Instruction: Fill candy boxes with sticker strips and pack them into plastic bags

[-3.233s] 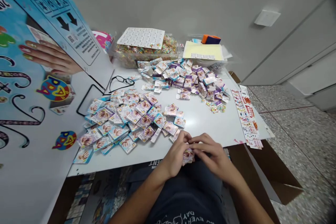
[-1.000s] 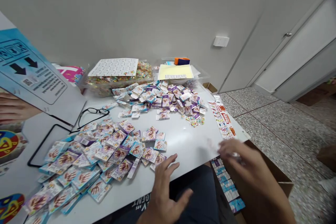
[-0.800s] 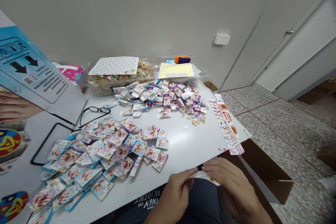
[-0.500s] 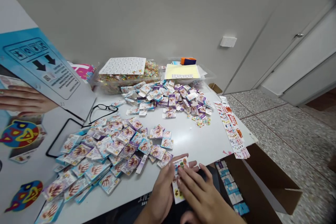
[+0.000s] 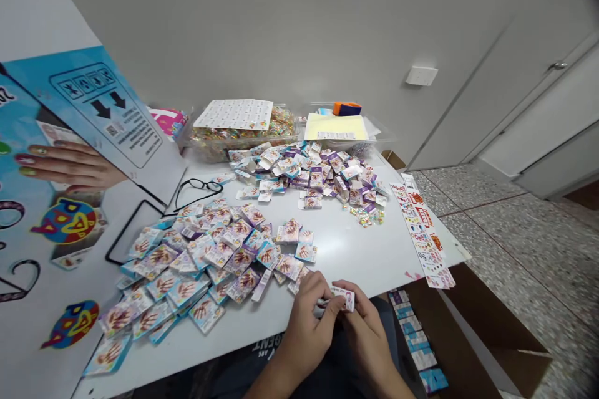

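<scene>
Near the table's front edge, a small folded sticker sheet (image 5: 345,297) is held between both hands. My left hand (image 5: 312,318) has its fingers bent around the sheet's left side, with the thumb against it. My right hand (image 5: 367,324) grips the right side, fingers curled behind it. Most of the sheet is hidden by the fingers. To the left of my hands lies a large heap of small flat printed boxes (image 5: 187,287). Farther back is a second heap of small boxes (image 5: 304,168), some with flaps open, beside small glittery packets (image 5: 367,217).
Long sticker strips (image 5: 423,237) lie at the table's right edge. Behind the heaps stand two clear tubs (image 5: 210,148). Glasses (image 5: 196,187) rest near a big printed carton (image 5: 140,131). An open brown box (image 5: 496,324) holding small boxes stands low at the right.
The sheet was flat under my right hand's spread fingers; now it is folded small and pinched by both hands. The whole view has shifted slightly.
</scene>
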`<action>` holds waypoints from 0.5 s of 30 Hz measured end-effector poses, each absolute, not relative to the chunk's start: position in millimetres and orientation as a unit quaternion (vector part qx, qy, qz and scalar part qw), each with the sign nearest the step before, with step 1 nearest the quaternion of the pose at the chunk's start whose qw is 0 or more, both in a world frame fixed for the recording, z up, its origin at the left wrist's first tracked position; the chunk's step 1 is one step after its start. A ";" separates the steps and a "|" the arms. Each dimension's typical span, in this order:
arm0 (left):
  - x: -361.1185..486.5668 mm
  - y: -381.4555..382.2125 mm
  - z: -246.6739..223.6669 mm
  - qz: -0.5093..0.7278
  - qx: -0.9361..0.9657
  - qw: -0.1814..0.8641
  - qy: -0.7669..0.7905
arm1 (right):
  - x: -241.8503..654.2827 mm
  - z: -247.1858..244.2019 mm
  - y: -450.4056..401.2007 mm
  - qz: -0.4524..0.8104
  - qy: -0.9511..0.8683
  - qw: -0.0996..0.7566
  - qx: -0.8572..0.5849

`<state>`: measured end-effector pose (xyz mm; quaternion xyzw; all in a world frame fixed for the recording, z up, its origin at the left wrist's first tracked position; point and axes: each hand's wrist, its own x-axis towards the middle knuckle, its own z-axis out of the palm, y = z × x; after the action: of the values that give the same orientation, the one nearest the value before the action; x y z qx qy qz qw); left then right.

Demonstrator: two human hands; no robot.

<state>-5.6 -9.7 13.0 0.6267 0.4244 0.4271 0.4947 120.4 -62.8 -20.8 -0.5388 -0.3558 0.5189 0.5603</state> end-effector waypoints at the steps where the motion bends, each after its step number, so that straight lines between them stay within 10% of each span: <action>1: -5.3 -9.0 11.1 0.412 0.642 0.483 0.431 | 124.5 -21.5 -66.4 0.524 -0.363 0.567 -0.522; 7: 3.9 5.5 9.4 0.266 0.695 0.494 0.450 | 158.3 -18.2 -66.8 0.467 -0.493 0.477 -0.558; 12: 6.5 79.5 48.7 0.182 0.769 0.252 0.559 | 198.9 -18.6 -22.5 0.240 -0.552 0.515 -0.611; 15: 21.8 136.3 62.0 0.118 0.779 0.191 0.585 | 214.4 -20.9 20.6 0.097 -0.625 0.397 -0.665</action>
<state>21.8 136.3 62.0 0.7791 0.5852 0.1181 0.1915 214.4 20.6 -20.9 -0.6650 -0.6251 0.0974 0.3969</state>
